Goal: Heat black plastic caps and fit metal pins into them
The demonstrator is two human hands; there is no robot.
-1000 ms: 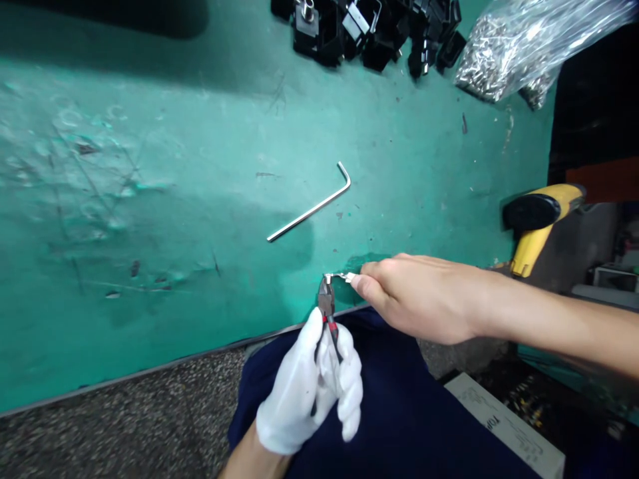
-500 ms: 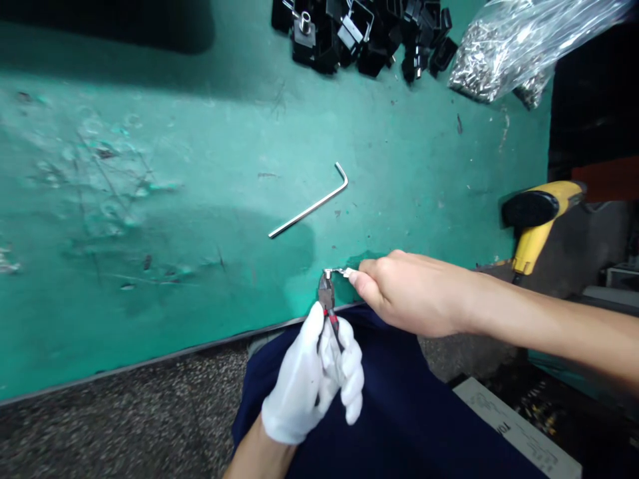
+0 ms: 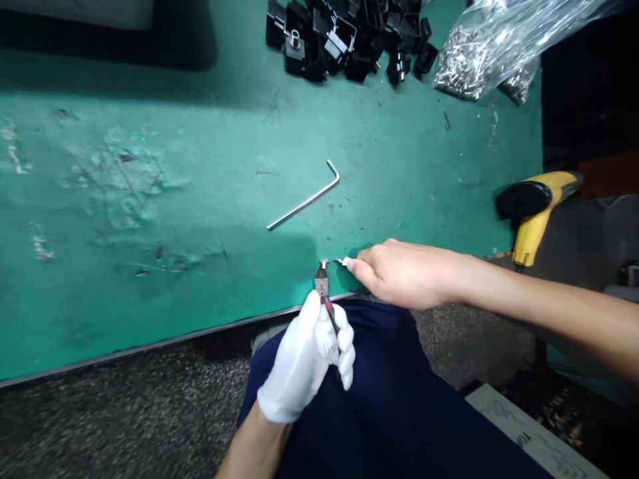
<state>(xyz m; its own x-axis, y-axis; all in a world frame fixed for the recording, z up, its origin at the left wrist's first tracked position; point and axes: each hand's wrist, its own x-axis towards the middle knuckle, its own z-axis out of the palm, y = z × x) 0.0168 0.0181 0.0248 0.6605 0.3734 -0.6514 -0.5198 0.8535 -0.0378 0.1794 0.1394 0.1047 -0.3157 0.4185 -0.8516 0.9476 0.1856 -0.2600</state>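
Observation:
My left hand (image 3: 312,349), in a white glove, is wrapped round a pair of pliers (image 3: 323,286) with red and black handles. The jaws point away from me and grip a small shiny metal fitting (image 3: 323,264). My bare right hand (image 3: 394,269) is closed, with the thumb pressed on a small white and metallic piece (image 3: 343,261) whose kind I cannot make out. Its tip is a short gap to the right of the fitting. Beyond both hands, a silver hex key (image 3: 304,203) lies on the green work surface (image 3: 224,166).
Several black housings with metal parts (image 3: 344,43) are heaped at the back. Clear bags of small metal parts (image 3: 464,70) lie at the back right. A yellow heat gun (image 3: 536,213) is at the right edge. A printed box (image 3: 524,426) is low on the right.
The piece in my right hand has come away from the fitting in the pliers, leaving a small gap between them. The whole view has shifted slightly.

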